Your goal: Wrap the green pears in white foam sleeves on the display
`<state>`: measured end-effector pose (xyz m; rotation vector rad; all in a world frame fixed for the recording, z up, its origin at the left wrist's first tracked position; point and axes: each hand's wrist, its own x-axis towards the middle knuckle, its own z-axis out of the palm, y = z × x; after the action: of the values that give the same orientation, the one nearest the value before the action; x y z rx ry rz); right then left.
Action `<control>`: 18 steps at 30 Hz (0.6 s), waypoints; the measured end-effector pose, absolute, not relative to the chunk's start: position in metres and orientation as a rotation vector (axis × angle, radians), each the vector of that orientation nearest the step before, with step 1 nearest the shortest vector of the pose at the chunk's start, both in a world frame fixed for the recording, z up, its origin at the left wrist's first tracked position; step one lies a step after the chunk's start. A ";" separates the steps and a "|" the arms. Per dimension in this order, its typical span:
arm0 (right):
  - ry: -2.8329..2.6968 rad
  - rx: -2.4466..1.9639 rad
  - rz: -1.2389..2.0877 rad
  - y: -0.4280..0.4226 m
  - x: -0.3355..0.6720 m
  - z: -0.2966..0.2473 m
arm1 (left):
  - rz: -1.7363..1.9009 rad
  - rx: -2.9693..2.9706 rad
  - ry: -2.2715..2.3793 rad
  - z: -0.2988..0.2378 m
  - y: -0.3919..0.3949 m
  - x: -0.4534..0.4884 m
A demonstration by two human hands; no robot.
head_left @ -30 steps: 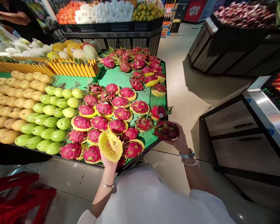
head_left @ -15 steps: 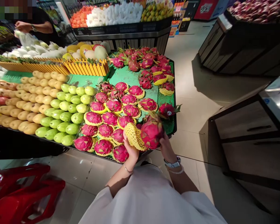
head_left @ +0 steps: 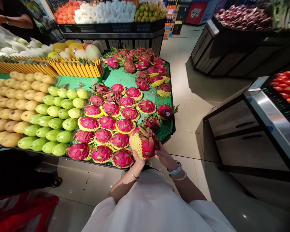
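A pink dragon fruit (head_left: 147,143) is held up in front of me, and a yellow foam net sleeve (head_left: 136,145) covers its left side. My left hand (head_left: 136,154) cups the netted side from below. My right hand (head_left: 161,157) grips the fruit's lower right side. Both hands are just above the near edge of a green-matted display table (head_left: 164,132). Many more dragon fruits (head_left: 122,158) sit on it in yellow nets, and the nearest lie just below my left hand. Green guavas (head_left: 64,136) and yellow mangoes (head_left: 11,140) are stacked to their left.
A yellow picket divider (head_left: 77,69) stands behind the mangoes. Other fruit stands surround the table, with tomatoes (head_left: 285,87) on a dark counter at right. A person's arm (head_left: 14,21) is at top left. Tiled aisles run right and ahead; something red (head_left: 21,209) lies at lower left.
The fruit has gone from my right hand alone to both hands, with the yellow net now on it. My left hand has moved right, and the net is no longer held apart.
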<state>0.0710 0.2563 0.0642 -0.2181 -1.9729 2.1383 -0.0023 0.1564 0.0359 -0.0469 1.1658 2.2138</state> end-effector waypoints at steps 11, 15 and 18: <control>-2.484 0.019 1.761 0.430 0.054 0.055 | 1.847 0.651 1.893 0.048 0.191 -0.026; -2.676 0.037 1.713 0.445 0.028 0.062 | 1.841 0.640 1.964 0.043 0.200 -0.021; -2.614 -0.113 1.765 0.441 0.021 0.070 | 1.728 0.694 1.977 0.056 0.186 -0.014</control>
<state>0.0207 0.4405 0.0703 -0.1128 -2.6144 1.7654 -0.0136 0.1860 0.0560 0.6936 1.9774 1.7282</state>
